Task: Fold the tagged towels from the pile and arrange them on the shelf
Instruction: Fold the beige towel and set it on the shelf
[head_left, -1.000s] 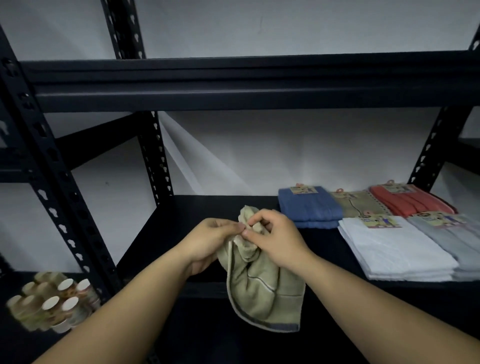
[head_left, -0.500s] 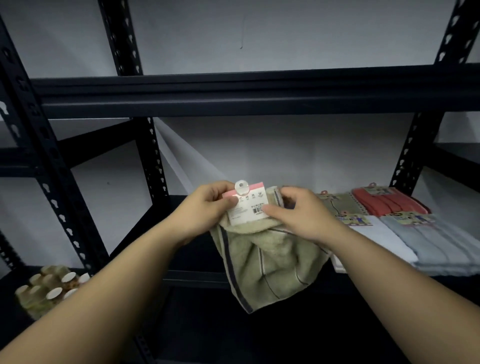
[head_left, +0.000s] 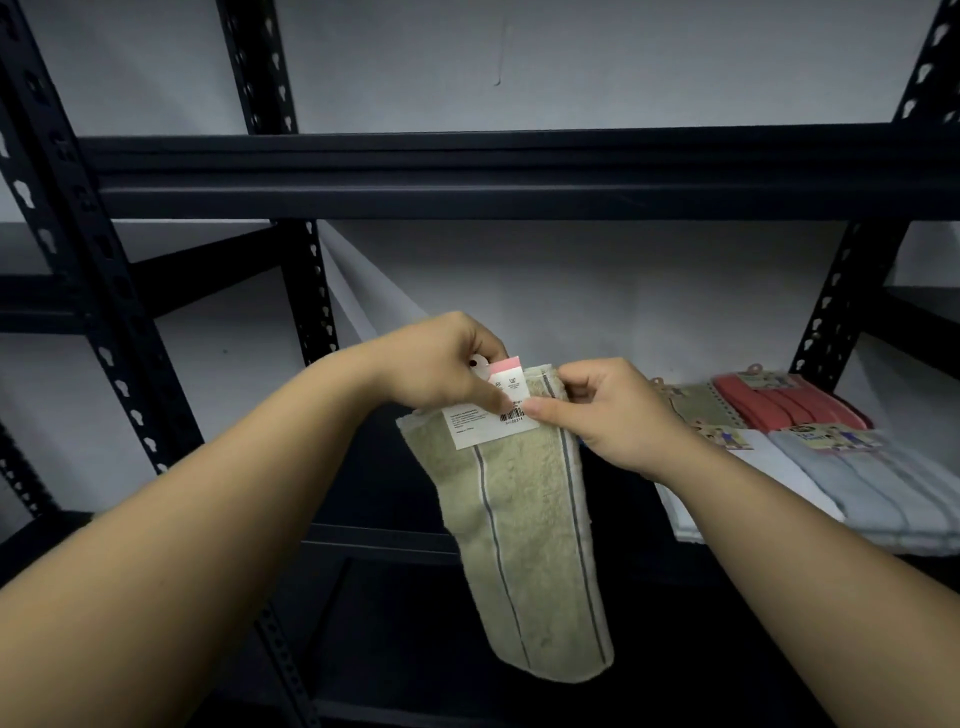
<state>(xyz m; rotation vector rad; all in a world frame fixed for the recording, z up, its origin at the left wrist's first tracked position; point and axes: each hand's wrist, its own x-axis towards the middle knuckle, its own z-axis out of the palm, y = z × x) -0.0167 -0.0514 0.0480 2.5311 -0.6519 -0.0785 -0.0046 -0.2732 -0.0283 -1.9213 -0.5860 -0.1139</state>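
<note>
Two bare hands hold a beige towel (head_left: 524, 545) up in front of a dark metal shelf (head_left: 467, 171). Left hand (head_left: 441, 371) has its fingers curled down over the towel's top edge, the fingertips pinching a white paper tag (head_left: 491, 423) with a pink top strip and a barcode against the cloth. Right hand (head_left: 618, 415) is closed too, thumb and forefinger clamped on the tag's right end and the towel's upper right corner, the remaining fingers curled behind. Both sets of fingertips nearly meet at the barcode. From that pinch the towel hangs straight down below the fingers as a narrow folded length, two grey stripes running along it, its lower end free in the air and clear of the shelf board. To the right of the right hand's fingers, folded towels lie on the shelf board: a white towel (head_left: 769, 467) partly hidden behind the wrist, a grey towel (head_left: 883, 483) just beside it, and farther back a red towel (head_left: 789, 405) next to another beige one (head_left: 696, 410), each carrying a card tag.
</note>
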